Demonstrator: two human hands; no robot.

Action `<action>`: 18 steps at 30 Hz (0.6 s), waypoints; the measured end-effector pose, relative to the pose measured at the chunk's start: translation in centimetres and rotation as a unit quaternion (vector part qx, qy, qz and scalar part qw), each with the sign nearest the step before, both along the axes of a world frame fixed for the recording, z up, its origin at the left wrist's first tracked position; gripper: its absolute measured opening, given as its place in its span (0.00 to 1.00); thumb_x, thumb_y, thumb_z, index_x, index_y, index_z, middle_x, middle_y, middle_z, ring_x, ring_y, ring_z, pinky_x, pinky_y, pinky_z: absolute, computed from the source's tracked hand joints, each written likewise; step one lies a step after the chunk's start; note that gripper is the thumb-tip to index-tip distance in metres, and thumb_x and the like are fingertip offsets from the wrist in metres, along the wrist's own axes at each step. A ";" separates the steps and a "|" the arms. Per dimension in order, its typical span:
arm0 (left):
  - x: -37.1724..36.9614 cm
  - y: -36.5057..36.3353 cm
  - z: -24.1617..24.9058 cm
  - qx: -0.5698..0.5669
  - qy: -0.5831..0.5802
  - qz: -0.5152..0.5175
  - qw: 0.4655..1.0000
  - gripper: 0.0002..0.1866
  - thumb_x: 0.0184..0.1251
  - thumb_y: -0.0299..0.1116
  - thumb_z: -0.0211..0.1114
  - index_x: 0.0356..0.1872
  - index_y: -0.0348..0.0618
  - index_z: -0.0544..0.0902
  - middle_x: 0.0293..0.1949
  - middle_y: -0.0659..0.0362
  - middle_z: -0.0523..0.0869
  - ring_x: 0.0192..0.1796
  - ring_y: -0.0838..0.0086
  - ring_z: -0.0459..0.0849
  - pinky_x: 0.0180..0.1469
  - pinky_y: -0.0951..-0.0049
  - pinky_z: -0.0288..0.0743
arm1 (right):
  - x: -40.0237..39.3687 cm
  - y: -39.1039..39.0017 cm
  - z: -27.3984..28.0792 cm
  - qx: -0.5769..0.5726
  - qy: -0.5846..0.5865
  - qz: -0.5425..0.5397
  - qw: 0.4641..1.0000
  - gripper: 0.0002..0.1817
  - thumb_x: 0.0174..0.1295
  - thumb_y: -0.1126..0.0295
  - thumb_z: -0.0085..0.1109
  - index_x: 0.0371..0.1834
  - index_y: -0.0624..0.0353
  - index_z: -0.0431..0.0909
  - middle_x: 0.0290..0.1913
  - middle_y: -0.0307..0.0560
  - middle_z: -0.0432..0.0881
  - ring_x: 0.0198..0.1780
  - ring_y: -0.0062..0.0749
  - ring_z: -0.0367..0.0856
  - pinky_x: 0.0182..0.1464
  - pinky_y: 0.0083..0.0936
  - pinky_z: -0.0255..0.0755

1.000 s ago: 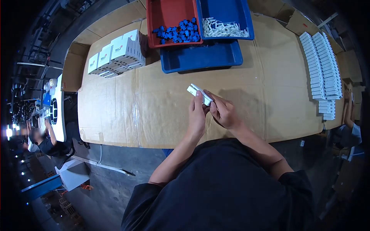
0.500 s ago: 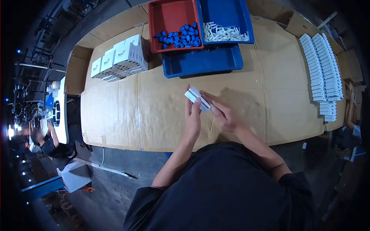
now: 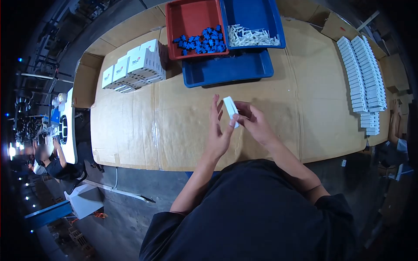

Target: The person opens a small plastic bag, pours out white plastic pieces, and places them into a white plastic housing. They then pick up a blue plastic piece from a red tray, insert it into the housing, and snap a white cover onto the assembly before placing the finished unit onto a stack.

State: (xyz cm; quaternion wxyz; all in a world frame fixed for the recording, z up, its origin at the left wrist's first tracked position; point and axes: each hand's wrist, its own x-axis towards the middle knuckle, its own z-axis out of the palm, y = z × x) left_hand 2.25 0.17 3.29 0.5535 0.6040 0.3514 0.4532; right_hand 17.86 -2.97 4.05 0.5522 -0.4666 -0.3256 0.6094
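A white box-shaped plastic part (image 3: 230, 108) is held up over the cardboard-covered table, its long smooth narrow face turned toward me. My right hand (image 3: 257, 125) grips it from the right, with the thumb on its lower end and the fingers behind it. To its left, my left hand (image 3: 219, 132) is open, the fingers stretched upward and apart and the thumb tip right at the part's lower end. Beyond the hands stands an empty-looking blue tray (image 3: 227, 77).
A red tray (image 3: 194, 19) holds blue plastic pieces (image 3: 202, 41); a blue tray (image 3: 250, 15) holds white sticks (image 3: 252, 36). White boxes (image 3: 133, 63) are stacked at left, rows of white parts (image 3: 363, 74) at right. Another person (image 3: 61, 163) sits at a table far left.
The white part has been turned, now showing its smooth narrow face. My left fingers have come off it and spread, while my right hand has taken hold of it.
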 end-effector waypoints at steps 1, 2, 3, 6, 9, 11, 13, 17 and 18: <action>0.2 -0.2 0.0 -0.051 -0.053 0.017 0.997 0.43 0.81 0.42 0.61 0.86 0.42 0.46 0.80 0.45 0.65 0.80 0.54 0.66 0.80 0.58 0.62 | -0.2 -0.1 0.1 0.020 -0.026 0.016 0.999 0.27 0.73 0.65 0.68 0.71 0.66 0.76 0.66 0.48 0.80 0.66 0.30 0.80 0.68 0.33 0.76; 0.2 -0.2 0.1 -0.089 -0.067 0.009 0.994 0.40 0.84 0.42 0.57 0.86 0.43 0.47 0.79 0.46 0.66 0.78 0.58 0.68 0.77 0.60 0.65 | -0.3 -0.3 0.2 0.039 -0.052 0.031 0.997 0.27 0.72 0.69 0.68 0.72 0.66 0.75 0.68 0.48 0.79 0.66 0.32 0.80 0.69 0.33 0.75; 0.1 -0.3 0.4 -0.127 -0.082 0.001 0.989 0.38 0.87 0.43 0.53 0.87 0.44 0.47 0.78 0.48 0.67 0.75 0.61 0.71 0.75 0.63 0.68 | -0.3 -0.5 0.3 0.058 -0.079 0.046 0.994 0.28 0.71 0.72 0.69 0.73 0.65 0.74 0.71 0.49 0.77 0.67 0.34 0.79 0.70 0.34 0.75; 0.9 -0.8 0.5 -0.151 -0.110 0.032 0.982 0.33 0.91 0.50 0.40 0.86 0.46 0.50 0.74 0.52 0.72 0.68 0.69 0.75 0.69 0.68 0.72 | -1.5 -0.5 0.4 0.172 -0.251 -0.003 0.953 0.29 0.70 0.64 0.72 0.71 0.62 0.78 0.70 0.52 0.79 0.70 0.40 0.79 0.74 0.37 0.70; 1.5 -1.4 1.1 -0.138 -0.098 0.086 0.982 0.35 0.90 0.56 0.33 0.86 0.46 0.51 0.73 0.49 0.73 0.74 0.64 0.72 0.76 0.63 0.65 | -2.2 -1.0 1.4 0.180 -0.337 -0.012 0.924 0.28 0.71 0.65 0.68 0.72 0.62 0.77 0.73 0.60 0.77 0.72 0.50 0.79 0.72 0.38 0.73; 1.7 -1.4 1.4 -0.108 -0.102 0.105 0.983 0.35 0.90 0.57 0.33 0.86 0.45 0.51 0.73 0.49 0.73 0.75 0.63 0.71 0.78 0.62 0.62 | -2.8 -1.3 1.7 0.182 -0.327 -0.008 0.927 0.27 0.73 0.66 0.66 0.72 0.65 0.76 0.74 0.63 0.75 0.72 0.53 0.79 0.70 0.39 0.75; 2.0 -1.5 1.3 -0.072 -0.107 0.121 0.984 0.38 0.88 0.60 0.33 0.85 0.45 0.51 0.72 0.48 0.72 0.75 0.63 0.69 0.78 0.63 0.59 | -3.3 -1.6 1.6 0.206 -0.316 -0.003 0.926 0.26 0.76 0.67 0.62 0.72 0.68 0.75 0.75 0.65 0.73 0.72 0.56 0.79 0.68 0.39 0.77; 1.8 -1.8 1.5 -0.049 -0.114 0.125 0.984 0.39 0.87 0.62 0.36 0.85 0.45 0.51 0.73 0.48 0.71 0.72 0.64 0.71 0.75 0.64 0.62 | -3.8 -2.0 1.0 0.240 -0.338 -0.013 0.910 0.24 0.79 0.69 0.56 0.73 0.69 0.73 0.74 0.66 0.75 0.70 0.57 0.80 0.64 0.37 0.80; 1.8 -1.9 1.5 -0.049 -0.116 0.126 0.984 0.39 0.87 0.62 0.37 0.85 0.45 0.50 0.73 0.49 0.71 0.71 0.65 0.72 0.75 0.64 0.62 | -3.6 -2.1 0.8 0.235 -0.337 -0.009 0.912 0.24 0.79 0.69 0.55 0.74 0.68 0.73 0.73 0.65 0.76 0.69 0.57 0.81 0.64 0.37 0.81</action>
